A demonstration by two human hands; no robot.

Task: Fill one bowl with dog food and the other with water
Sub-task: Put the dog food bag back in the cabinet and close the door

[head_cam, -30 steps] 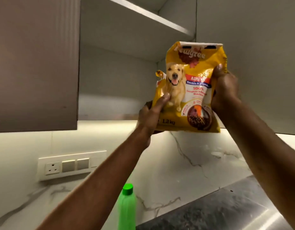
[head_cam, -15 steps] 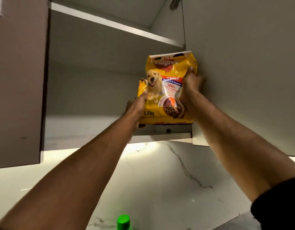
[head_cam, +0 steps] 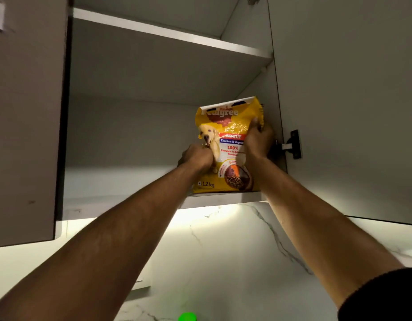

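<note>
A yellow dog food bag (head_cam: 226,126) with a dog picture and "1.2 kg" on it stands upright on the bottom shelf (head_cam: 121,181) of an open wall cabinet, at the shelf's right end. My left hand (head_cam: 197,156) grips the bag's left side at mid height. My right hand (head_cam: 258,140) holds its right edge near the top, fingers curled round it. Both arms reach up to it. No bowl is in view.
The open cabinet door (head_cam: 344,107) hangs at the right with a black hinge (head_cam: 294,144). A closed door (head_cam: 24,117) is at the left. An upper shelf (head_cam: 168,34) spans above. A green bottle cap (head_cam: 187,316) shows at the bottom edge before the marble wall (head_cam: 223,251).
The bag rose from below the cabinet up onto the bottom shelf and now stands on it. My view tilted upward, so the counter and socket dropped out of sight.
</note>
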